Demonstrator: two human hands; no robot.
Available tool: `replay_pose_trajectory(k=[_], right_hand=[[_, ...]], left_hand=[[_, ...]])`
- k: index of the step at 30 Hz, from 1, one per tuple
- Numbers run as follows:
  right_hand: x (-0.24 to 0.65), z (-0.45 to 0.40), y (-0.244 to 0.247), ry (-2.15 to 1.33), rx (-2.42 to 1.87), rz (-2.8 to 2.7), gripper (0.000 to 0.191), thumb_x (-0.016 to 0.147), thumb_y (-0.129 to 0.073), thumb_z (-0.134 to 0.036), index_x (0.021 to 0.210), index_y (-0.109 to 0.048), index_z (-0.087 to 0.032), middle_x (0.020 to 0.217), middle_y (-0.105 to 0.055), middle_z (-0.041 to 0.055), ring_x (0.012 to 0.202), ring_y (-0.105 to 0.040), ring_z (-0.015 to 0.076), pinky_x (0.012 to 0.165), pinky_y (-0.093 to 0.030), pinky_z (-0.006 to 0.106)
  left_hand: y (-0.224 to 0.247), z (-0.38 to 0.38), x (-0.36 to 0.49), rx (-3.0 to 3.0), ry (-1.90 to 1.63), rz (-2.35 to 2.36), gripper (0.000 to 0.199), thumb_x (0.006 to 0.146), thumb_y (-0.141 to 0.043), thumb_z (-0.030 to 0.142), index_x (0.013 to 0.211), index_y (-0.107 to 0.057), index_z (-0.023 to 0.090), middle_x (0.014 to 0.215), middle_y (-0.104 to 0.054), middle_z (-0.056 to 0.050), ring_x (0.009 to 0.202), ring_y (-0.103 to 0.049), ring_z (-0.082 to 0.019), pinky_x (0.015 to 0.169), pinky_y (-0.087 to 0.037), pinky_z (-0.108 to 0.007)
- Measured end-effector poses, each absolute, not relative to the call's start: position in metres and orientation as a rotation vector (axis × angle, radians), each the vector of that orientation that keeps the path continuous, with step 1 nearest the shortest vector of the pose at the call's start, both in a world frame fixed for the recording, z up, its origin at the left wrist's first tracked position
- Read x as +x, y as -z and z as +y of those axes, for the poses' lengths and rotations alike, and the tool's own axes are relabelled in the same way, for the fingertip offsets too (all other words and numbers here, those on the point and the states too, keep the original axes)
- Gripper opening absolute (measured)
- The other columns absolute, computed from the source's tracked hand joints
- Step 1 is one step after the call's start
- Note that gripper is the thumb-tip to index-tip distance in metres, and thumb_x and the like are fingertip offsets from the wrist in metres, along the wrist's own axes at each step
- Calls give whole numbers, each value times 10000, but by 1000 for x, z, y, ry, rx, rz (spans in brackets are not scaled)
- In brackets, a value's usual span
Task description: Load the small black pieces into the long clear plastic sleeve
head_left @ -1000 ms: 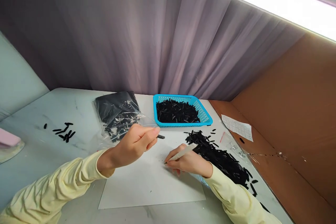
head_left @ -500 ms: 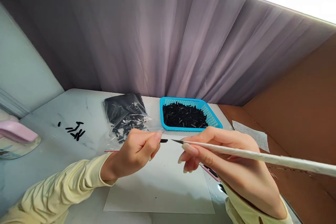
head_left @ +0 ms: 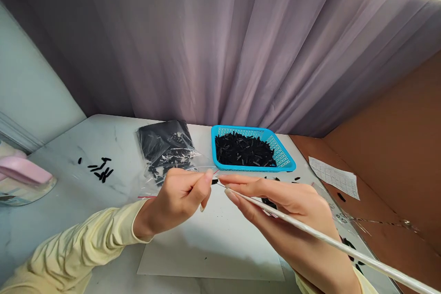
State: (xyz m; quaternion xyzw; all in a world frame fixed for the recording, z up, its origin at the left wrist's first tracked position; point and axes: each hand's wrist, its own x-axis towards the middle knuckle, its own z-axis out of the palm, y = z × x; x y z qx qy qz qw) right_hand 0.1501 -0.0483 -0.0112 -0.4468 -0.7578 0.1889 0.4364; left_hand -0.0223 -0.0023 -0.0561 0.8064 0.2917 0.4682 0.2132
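Note:
My left hand is closed, pinching a small black strip between thumb and forefinger. Most of the strip is hidden by the fingers; only its right end sticks out. In my right hand is a long, thin white tool, held like a pen, with a slim pointed tip. That tip is at the strip's exposed end, but I cannot tell whether they touch. Both hands are above a white sheet, close together. Just beyond them stands a blue basket heaped with similar black pieces.
A clear plastic bag with black material lies behind my left hand. Several loose black pieces are scattered at the left, near a pink-handled container. At the right are a printed paper and more black pieces.
My right hand has turned and moved left, bringing the white tool's tip up to the black strip. The tool now slopes more steeply down to the right. My left hand keeps its pinch.

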Motion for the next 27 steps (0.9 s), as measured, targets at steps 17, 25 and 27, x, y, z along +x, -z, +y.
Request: replay_pose_trajectory(k=[17, 25, 27], right_hand=[[147, -49, 15, -541, -1107, -1869, 121, 813, -607, -153, 829, -697, -233, 949, -734, 6, 825, -707, 174, 745, -573, 216], [136, -53, 28, -321, -1007, -1886, 142, 826, -548, -89, 818, -624, -208, 1001, -717, 33, 835, -698, 151, 748, -555, 189], [128, -52, 35, -179, -945, -1860, 152, 828, -525, -73, 827, -608, -200, 985, -718, 43, 804, -696, 141, 737, -552, 182]], left_hand=[[56, -3, -23, 2277, -1273, 830, 467, 904, -329, 139, 461, -473, 169, 430, -501, 35, 404, -437, -59, 495, -399, -177], [57, -2, -22, 2271, -1306, 862, 461, 900, -336, 141, 459, -469, 171, 417, -472, 44, 391, -432, -56, 478, -392, -173], [59, -1, -22, 2252, -1316, 875, 443, 897, -345, 133, 473, -470, 170, 431, -486, 43, 406, -451, -57, 487, -394, -174]])
